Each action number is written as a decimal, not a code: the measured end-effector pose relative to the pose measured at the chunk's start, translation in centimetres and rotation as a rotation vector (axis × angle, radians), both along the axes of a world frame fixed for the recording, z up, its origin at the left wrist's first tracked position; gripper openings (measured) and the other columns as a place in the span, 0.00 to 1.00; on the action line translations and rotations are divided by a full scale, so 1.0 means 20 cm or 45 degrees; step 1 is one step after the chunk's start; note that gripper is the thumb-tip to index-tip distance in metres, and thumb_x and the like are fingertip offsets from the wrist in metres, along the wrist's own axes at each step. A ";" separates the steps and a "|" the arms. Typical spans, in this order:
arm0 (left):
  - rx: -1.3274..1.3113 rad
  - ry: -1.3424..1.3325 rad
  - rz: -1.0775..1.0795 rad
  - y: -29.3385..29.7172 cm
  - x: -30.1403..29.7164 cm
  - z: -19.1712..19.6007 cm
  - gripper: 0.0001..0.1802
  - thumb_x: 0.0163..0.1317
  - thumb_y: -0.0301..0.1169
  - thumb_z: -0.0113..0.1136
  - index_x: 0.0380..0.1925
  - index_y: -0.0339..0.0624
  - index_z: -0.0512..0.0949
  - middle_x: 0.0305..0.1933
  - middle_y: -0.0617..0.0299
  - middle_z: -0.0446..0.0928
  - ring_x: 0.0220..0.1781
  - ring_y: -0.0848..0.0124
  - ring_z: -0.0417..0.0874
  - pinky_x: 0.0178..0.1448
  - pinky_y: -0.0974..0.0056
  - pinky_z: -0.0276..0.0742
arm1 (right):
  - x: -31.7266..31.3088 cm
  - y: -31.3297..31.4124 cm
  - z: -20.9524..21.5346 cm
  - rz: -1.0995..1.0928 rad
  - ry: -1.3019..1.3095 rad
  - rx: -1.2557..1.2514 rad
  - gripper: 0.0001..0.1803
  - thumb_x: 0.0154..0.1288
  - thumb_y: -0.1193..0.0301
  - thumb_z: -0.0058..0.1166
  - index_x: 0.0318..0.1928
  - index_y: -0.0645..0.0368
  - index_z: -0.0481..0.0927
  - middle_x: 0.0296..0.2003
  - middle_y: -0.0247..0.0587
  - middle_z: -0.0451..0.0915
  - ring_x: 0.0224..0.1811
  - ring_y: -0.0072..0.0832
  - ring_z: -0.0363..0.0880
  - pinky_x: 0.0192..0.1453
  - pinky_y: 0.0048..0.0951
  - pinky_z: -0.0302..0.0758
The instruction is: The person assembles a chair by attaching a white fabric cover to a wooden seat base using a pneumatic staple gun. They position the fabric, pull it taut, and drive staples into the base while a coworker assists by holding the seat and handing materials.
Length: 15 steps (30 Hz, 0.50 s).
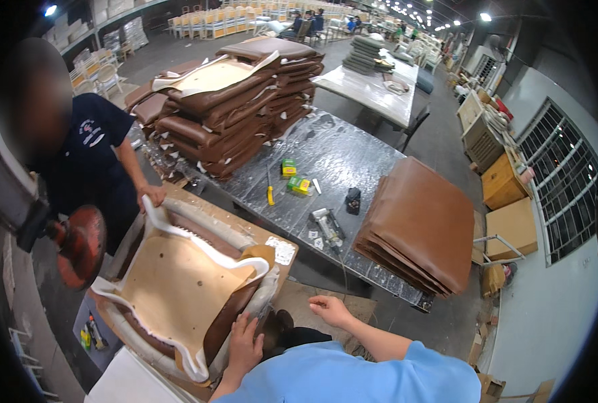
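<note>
A chair seat lies upside down in a padded frame point(266, 290), its plywood board point(178, 279) facing up. White foam edging point(198, 238) runs round the board, and brown leather point(228, 312) shows at the sides. My left hand point(245, 344) rests on the frame's near right side with its fingers spread. Away from the seat, my right hand point(330, 311) hovers with curled fingers; what they hold, if anything, is hidden. Across the frame, a co-worker's hand point(152, 196) touches its far left corner.
A red round press pad point(80, 246) hangs left of the seat. Beyond, a plastic-covered table point(299, 158) bears stacked brown seats point(211, 134), leather sheets point(423, 221), a staple gun point(327, 227), a yellow-handled screwdriver point(270, 193) and small green-yellow boxes point(300, 185). Cartons point(512, 228) line the right wall.
</note>
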<state>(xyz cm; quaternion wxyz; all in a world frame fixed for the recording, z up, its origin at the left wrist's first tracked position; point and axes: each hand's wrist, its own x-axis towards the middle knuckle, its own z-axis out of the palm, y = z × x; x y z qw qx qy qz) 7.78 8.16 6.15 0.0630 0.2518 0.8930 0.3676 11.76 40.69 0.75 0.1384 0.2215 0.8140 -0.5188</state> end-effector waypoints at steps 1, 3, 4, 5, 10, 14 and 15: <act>0.012 -0.001 -0.012 0.01 0.01 -0.05 0.29 0.64 0.30 0.70 0.66 0.35 0.80 0.81 0.40 0.68 0.82 0.36 0.67 0.83 0.33 0.61 | 0.06 0.06 0.00 -0.074 -0.038 -0.038 0.22 0.77 0.60 0.65 0.64 0.56 0.87 0.49 0.44 0.93 0.49 0.30 0.92 0.55 0.34 0.85; -0.030 0.032 -0.005 -0.02 0.02 -0.08 0.30 0.63 0.30 0.71 0.66 0.35 0.80 0.81 0.41 0.68 0.83 0.38 0.67 0.83 0.33 0.61 | 0.10 0.16 0.00 -0.213 -0.064 -0.070 0.19 0.78 0.65 0.65 0.62 0.60 0.88 0.44 0.41 0.92 0.44 0.25 0.90 0.52 0.31 0.85; -0.045 0.047 -0.006 -0.02 0.02 -0.08 0.30 0.63 0.30 0.71 0.66 0.35 0.80 0.81 0.41 0.68 0.83 0.38 0.67 0.83 0.34 0.61 | 0.12 0.25 0.00 -0.231 -0.047 0.025 0.19 0.77 0.65 0.66 0.62 0.60 0.88 0.44 0.41 0.92 0.43 0.25 0.91 0.51 0.31 0.85; -0.046 0.067 0.005 -0.02 0.02 -0.09 0.31 0.63 0.31 0.71 0.67 0.35 0.80 0.80 0.41 0.70 0.82 0.39 0.68 0.83 0.34 0.62 | 0.13 0.36 -0.02 -0.249 -0.029 0.122 0.18 0.77 0.65 0.66 0.61 0.60 0.88 0.43 0.41 0.93 0.42 0.25 0.91 0.50 0.32 0.85; -0.065 0.121 0.122 0.03 0.03 -0.11 0.31 0.65 0.32 0.69 0.67 0.31 0.78 0.77 0.41 0.73 0.80 0.39 0.71 0.82 0.37 0.64 | -0.04 0.96 -0.05 -0.406 -0.038 0.517 0.16 0.73 0.63 0.67 0.52 0.60 0.92 0.39 0.44 0.93 0.38 0.31 0.92 0.47 0.35 0.86; -0.254 0.203 0.242 0.10 0.01 -0.11 0.31 0.70 0.33 0.65 0.72 0.36 0.76 0.75 0.43 0.75 0.80 0.42 0.71 0.83 0.39 0.65 | -0.40 1.38 0.04 -0.345 -0.010 0.750 0.15 0.70 0.62 0.66 0.49 0.57 0.93 0.45 0.55 0.92 0.51 0.49 0.91 0.60 0.46 0.84; -0.284 0.192 0.291 0.14 0.01 -0.12 0.29 0.74 0.34 0.62 0.73 0.39 0.76 0.75 0.44 0.76 0.81 0.43 0.71 0.83 0.39 0.65 | -0.49 1.51 0.06 -0.285 0.090 0.864 0.14 0.70 0.62 0.65 0.47 0.58 0.93 0.45 0.55 0.92 0.50 0.51 0.91 0.60 0.48 0.85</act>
